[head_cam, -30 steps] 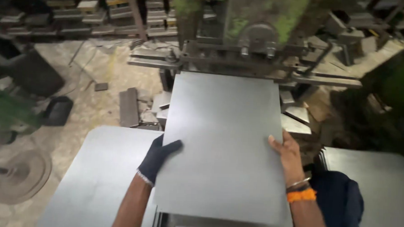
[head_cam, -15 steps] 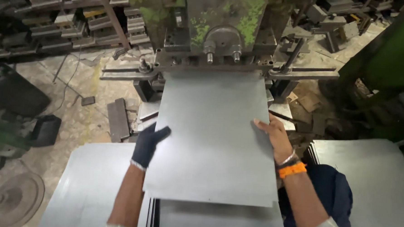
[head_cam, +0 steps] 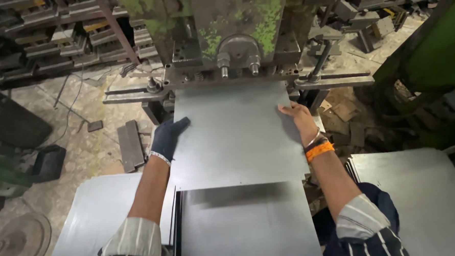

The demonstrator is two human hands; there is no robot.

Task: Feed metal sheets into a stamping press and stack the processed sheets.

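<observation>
Sheet metal (head_cam: 234, 138), flat and grey, fills the middle of the frame, its far edge under the green press (head_cam: 226, 36) at top centre. Our gloved left hand (head_cam: 167, 136) grips its left edge; our bare right hand (head_cam: 298, 118) clasps the right edge. More sheets (head_cam: 249, 226) lie stacked below.

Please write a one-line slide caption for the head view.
Left hand and right hand hold a sheet at the press.
</observation>
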